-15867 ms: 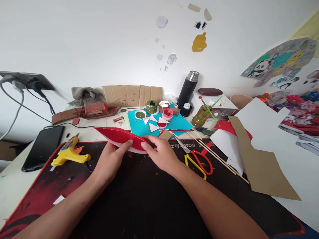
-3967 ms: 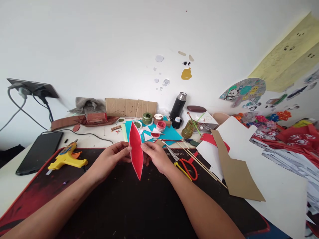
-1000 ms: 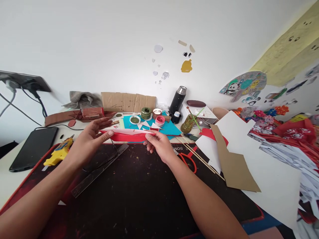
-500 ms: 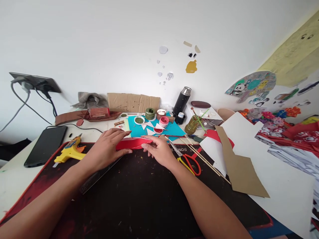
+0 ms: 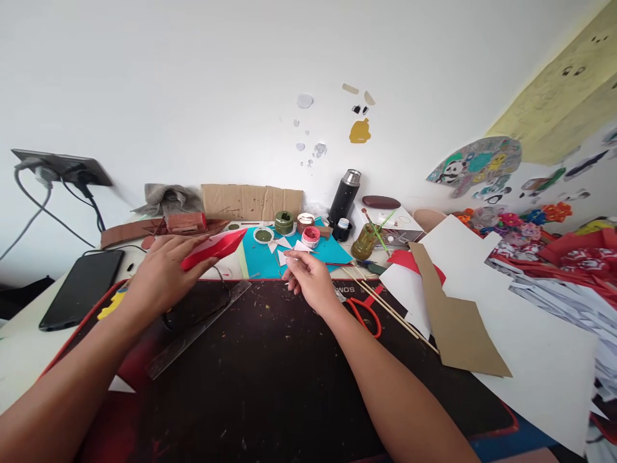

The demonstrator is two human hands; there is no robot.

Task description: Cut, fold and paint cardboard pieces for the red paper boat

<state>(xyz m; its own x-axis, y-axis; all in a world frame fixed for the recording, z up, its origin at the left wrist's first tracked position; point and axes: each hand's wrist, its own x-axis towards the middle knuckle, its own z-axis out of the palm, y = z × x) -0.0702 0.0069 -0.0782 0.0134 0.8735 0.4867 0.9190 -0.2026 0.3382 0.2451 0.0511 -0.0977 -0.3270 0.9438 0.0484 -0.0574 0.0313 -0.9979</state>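
Landmark: blue sheet (image 5: 332, 252), lying on the bench (image 5: 22, 360); places are being taken from it.

Red folded piece (image 5: 215, 249): sitting at the sheet's left side, in the left hand (image 5: 168, 270), seemingly raised off the bench. The left hand is pinching it between thumb and fingers, and the piece's left end is disappearing into the grip. Its long axis is running obliquely, away and to the right; the pointed free end is overlapping the sheet's left edge in view. Clearance there: cannot tell.

Right hand (image 5: 308, 276): hovering about the sheet's near edge, thumb and fingers curling close together. Whether the tips are meeting, or pinching anything small, cannot be told.

Key relation (judgement): the left hand is bearing the piece alone and is much the nearer. The right hand is standing apart, to the right of the pointed end and nearer the wearer; that gap is looking like the spacing that matters.

Clear ruler (image 5: 197, 331): lying front-left of the sheet on the dark mat (image 5: 270, 386), also slanting away to the right.
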